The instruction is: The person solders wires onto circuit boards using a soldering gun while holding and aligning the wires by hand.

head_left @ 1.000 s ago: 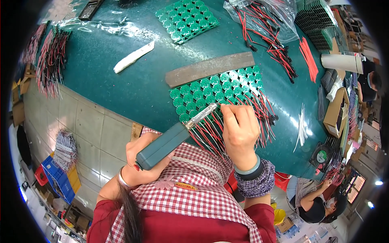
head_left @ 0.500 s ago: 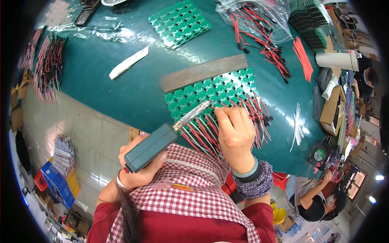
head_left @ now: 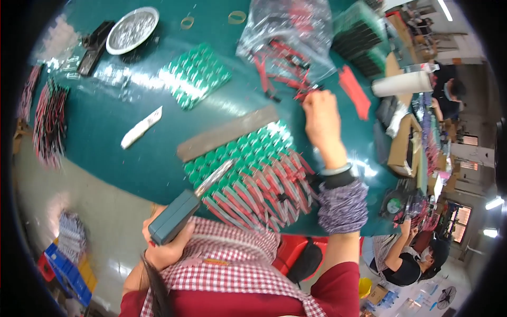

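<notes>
My left hand (head_left: 169, 232) is closed around the boxy dark green handle of a soldering iron (head_left: 177, 215). Its silvery shaft reaches over a panel of round green circuit boards (head_left: 245, 147). Rows of red, white and black wires (head_left: 264, 193) hang from the panel's near side, and a flat metal bar (head_left: 227, 132) lies along its far edge. Farther off to the right, my right hand (head_left: 323, 119) has its fingers pinched together at a pile of red and black wires (head_left: 290, 82), which spills from a clear plastic bag (head_left: 290, 31). The fingertips partly hide what they grip.
A second green board panel (head_left: 198, 75), a white tube-like piece (head_left: 141, 127) and a silvery bowl (head_left: 132, 31) lie on the green table. Wire bundles (head_left: 50, 124) hang over its left edge. Red tubing (head_left: 354, 92) and a white roll (head_left: 402, 83) are at right. A co-worker (head_left: 404, 259) sits lower right.
My right hand has left the panel and moved away and to the right, onto the loose wires by the bag. The soldering iron has stayed over the panel. The whole view has shifted.
</notes>
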The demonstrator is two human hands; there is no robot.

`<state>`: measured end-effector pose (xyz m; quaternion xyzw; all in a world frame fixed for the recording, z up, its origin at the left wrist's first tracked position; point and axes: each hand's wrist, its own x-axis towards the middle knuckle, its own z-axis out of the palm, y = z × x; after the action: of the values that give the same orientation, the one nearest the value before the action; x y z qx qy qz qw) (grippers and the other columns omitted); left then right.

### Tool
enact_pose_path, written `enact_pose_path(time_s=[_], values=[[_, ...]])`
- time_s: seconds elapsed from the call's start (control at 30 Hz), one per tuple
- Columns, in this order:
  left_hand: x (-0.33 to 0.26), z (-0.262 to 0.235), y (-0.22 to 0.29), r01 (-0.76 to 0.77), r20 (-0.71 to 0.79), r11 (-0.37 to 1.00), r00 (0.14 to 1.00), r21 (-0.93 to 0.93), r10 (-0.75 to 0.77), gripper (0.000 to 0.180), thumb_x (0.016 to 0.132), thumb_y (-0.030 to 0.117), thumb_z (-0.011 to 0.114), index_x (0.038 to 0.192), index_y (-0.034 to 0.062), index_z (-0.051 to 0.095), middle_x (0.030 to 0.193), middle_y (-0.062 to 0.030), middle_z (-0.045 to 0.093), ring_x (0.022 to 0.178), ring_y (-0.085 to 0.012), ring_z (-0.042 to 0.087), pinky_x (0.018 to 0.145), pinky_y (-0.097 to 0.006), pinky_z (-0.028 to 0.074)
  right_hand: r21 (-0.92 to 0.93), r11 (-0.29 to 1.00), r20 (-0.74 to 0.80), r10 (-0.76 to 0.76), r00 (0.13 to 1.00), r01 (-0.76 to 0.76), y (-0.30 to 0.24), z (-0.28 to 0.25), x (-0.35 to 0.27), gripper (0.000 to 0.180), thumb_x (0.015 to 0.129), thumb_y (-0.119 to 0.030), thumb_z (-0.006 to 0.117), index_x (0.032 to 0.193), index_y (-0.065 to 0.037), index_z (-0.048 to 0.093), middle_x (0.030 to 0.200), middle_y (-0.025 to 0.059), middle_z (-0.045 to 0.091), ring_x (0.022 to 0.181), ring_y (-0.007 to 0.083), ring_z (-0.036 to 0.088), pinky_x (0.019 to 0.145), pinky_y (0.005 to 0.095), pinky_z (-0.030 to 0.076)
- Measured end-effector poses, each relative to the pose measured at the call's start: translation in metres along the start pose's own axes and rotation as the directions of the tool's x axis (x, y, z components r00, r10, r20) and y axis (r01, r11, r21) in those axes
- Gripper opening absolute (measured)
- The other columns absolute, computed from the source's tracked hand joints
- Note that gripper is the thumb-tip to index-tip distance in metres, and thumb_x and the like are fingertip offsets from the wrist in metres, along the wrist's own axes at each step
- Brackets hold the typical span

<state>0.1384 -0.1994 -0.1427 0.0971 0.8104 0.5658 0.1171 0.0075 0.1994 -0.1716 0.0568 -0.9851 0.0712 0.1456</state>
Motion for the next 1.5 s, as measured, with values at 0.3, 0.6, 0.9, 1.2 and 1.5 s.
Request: enact_pose_path(time_s=[0.3, 0.6, 0.9, 1.2, 1.5], values=[[-0.004, 0.001, 0.005, 0.138, -0.077, 0.978, 0.985, -0.158, -0.151, 0.024, 0.078, 0.000, 0.074, 0.100, -0.0041, 0.066, 0.081, -0.0072, 0.068, 0.070, -0.0126, 0.065, 0.063, -0.027, 0.051, -0.170, 0.982, 0.002, -0.082, 0.997, 0.081, -0.012, 0.015, -0.012, 0.013, 0.085, -0.007, 0.060, 0.096, -0.007, 0.053, 0.094, 0.0102, 0.052, 0.089, 0.0291, 0.052, 0.072, 0.0406, 0.040], [-0.008, 0.002, 0.005, 0.165, -0.065, 0.958, 0.981, -0.233, -0.185, 0.022, 0.079, 0.001, 0.074, 0.099, -0.0038, 0.067, 0.084, -0.0075, 0.068, 0.073, -0.0136, 0.065, 0.067, -0.028, 0.051, 0.136, 0.991, -0.035, 0.005, 0.999, -0.001, -0.005, 0.012, -0.013, 0.013, 0.083, -0.002, 0.064, 0.093, -0.006, 0.056, 0.092, 0.0126, 0.055, 0.090, 0.0337, 0.055, 0.077, 0.0445, 0.046], [-0.008, -0.001, -0.003, 0.085, -0.081, 0.978, 0.992, -0.189, -0.102, 0.025, 0.079, 0.001, 0.074, 0.103, -0.0043, 0.067, 0.084, -0.0063, 0.069, 0.072, -0.0112, 0.064, 0.066, -0.026, 0.051, 0.200, 0.932, 0.038, 0.300, 0.953, -0.301, -0.024, -0.030, -0.018, 0.008, 0.098, -0.005, 0.052, 0.105, -0.004, 0.049, 0.091, 0.0160, 0.061, 0.081, 0.0355, 0.063, 0.069, 0.0411, 0.051], [-0.009, -0.003, -0.009, 0.071, -0.065, 0.978, 0.994, -0.197, -0.085, 0.025, 0.079, 0.000, 0.074, 0.103, -0.0041, 0.068, 0.084, -0.0054, 0.069, 0.071, -0.0104, 0.063, 0.066, -0.025, 0.051, 0.249, 0.968, -0.099, 0.071, 0.993, -0.044, -0.019, -0.023, -0.049, 0.013, 0.090, 0.004, 0.060, 0.102, -0.002, 0.061, 0.102, 0.0129, 0.059, 0.090, 0.0248, 0.062, 0.069, 0.0340, 0.052], [-0.007, -0.006, -0.005, 0.174, -0.047, 0.970, 0.982, -0.170, -0.185, 0.022, 0.079, 0.000, 0.075, 0.100, -0.0027, 0.069, 0.087, -0.0070, 0.067, 0.073, -0.0140, 0.061, 0.068, -0.028, 0.050, 0.316, 0.864, -0.048, 0.427, 0.903, -0.392, -0.019, -0.023, -0.061, 0.017, 0.085, 0.001, 0.067, 0.102, 0.000, 0.063, 0.098, 0.0120, 0.057, 0.084, 0.0252, 0.060, 0.073, 0.0369, 0.051]])
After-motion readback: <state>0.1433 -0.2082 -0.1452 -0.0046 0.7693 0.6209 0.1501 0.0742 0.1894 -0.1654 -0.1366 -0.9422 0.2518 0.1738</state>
